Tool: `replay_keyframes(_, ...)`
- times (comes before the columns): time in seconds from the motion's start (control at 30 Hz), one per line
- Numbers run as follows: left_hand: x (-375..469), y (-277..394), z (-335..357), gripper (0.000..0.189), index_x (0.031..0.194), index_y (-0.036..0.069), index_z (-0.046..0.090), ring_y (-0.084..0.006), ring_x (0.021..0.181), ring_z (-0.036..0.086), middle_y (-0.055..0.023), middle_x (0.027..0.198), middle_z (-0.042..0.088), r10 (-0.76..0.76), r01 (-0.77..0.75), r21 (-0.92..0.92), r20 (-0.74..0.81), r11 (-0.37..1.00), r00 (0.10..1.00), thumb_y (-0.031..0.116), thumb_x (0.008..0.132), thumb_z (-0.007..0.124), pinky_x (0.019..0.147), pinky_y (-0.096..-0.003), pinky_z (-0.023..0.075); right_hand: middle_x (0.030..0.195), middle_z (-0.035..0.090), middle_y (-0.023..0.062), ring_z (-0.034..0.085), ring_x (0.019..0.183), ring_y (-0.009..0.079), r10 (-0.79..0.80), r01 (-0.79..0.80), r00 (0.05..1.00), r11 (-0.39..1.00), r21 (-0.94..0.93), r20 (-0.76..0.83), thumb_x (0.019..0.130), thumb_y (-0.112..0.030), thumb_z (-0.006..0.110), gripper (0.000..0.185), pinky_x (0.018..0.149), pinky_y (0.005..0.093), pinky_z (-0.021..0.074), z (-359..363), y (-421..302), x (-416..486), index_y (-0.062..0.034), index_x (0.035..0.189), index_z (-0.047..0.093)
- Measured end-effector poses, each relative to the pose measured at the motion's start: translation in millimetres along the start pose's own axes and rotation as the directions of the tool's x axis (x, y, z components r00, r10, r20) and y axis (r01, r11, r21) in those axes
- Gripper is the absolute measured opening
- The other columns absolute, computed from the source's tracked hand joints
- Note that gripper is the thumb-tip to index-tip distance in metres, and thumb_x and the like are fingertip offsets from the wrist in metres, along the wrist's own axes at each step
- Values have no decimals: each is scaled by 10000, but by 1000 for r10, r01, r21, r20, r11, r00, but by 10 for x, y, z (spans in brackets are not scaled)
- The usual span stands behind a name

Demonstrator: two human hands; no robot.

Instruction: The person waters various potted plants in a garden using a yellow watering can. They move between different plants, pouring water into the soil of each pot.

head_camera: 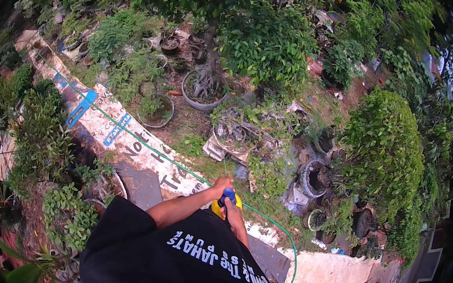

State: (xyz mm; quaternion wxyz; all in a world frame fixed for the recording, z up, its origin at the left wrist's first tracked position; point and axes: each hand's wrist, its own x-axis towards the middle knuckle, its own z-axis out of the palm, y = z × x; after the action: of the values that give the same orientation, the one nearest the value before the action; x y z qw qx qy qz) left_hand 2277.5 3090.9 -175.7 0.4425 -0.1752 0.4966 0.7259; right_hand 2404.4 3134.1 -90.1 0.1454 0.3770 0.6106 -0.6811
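In front of my chest I hold a hand pump sprayer (239, 202) with a yellow tank and a blue top. My right hand (233, 214) grips it at the dark handle below the blue top. Closed at the front of the blue top is my left hand (222, 186); its fingers are small in view and partly hidden. A thin pale line, perhaps spray, shows just beyond them. Past the hands, a gnarled root plant sits in a wide round pot (232, 142). Farther off stands a bonsai-like tree in a grey pot (202, 104).
A green hose (142, 142) runs across a pale banner sheet (107, 107) bearing writing, passing close to my hands. Potted plants stand on both sides, including a grey pot (313, 178) at right. Dark flat sheets (140, 184) lie left of me. A leafy shrub (384, 155) spreads at right.
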Motion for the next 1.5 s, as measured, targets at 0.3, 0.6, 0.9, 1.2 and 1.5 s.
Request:
replay_keyframes(0.3,113,-68,-31,122,827,39,487,-212,531,553,-65,600,493,-3,5,-30,68,1000,998,161,830,493,503,-341,454,493,459,24,426,450,121,2,-2,1000,1000,16,-8,894,-492,470,522,464,244,341,-40,30,17,-40,645,547)
replay_keyframes(0.6,3,30,35,129,786,63,454,-191,492,504,-39,550,436,-7,7,-6,10,1000,1000,170,860,451,490,-336,441,498,463,28,433,451,125,-2,2,1000,1000,-4,12,889,-499,476,528,460,251,342,-47,31,59,-34,650,550)
replay_keyframes(0.9,84,29,-23,104,827,57,456,-196,512,507,-48,552,438,-48,48,-19,0,999,999,153,865,454,500,-346,451,515,463,17,423,461,113,-30,31,999,999,-42,30,898,-503,453,522,458,248,327,-37,6,47,-42,670,544)
replay_keyframes(1.2,-84,176,71,132,765,102,436,-188,465,462,-22,503,405,-32,30,65,30,997,999,173,876,428,483,-340,435,505,462,12,401,419,98,-56,56,998,998,11,9,872,-533,481,539,418,237,300,-42,13,19,-37,676,554)
replay_keyframes(1.5,27,159,49,130,819,87,452,-210,495,510,-42,527,429,-39,37,106,13,994,999,209,862,467,483,-348,450,484,461,18,408,422,105,-98,98,995,995,32,-18,877,-539,472,556,437,247,312,-33,-9,9,-36,660,562)
